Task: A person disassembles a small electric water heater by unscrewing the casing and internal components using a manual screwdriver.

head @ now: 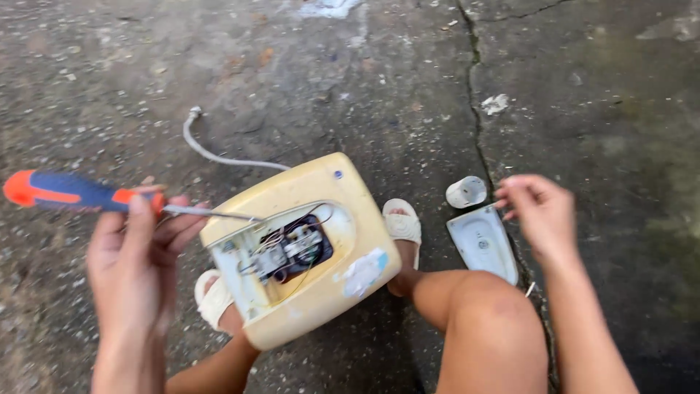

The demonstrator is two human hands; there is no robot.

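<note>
The left hand (135, 252) grips an orange-and-blue screwdriver (87, 195) over the left edge of the yellowed casing (313, 248) — cover off, wiring exposed, propped between the feet — while the right hand (536, 208), fingers pinched, hovers above bare concrete (379, 80) beside a white cover plate (483, 244).

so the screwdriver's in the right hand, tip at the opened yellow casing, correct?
Not quite: the head view shows the screwdriver in the left hand, not the right. Its tip is at the opened yellow casing, as you said. The right hand is over by the detached white cover.
</note>
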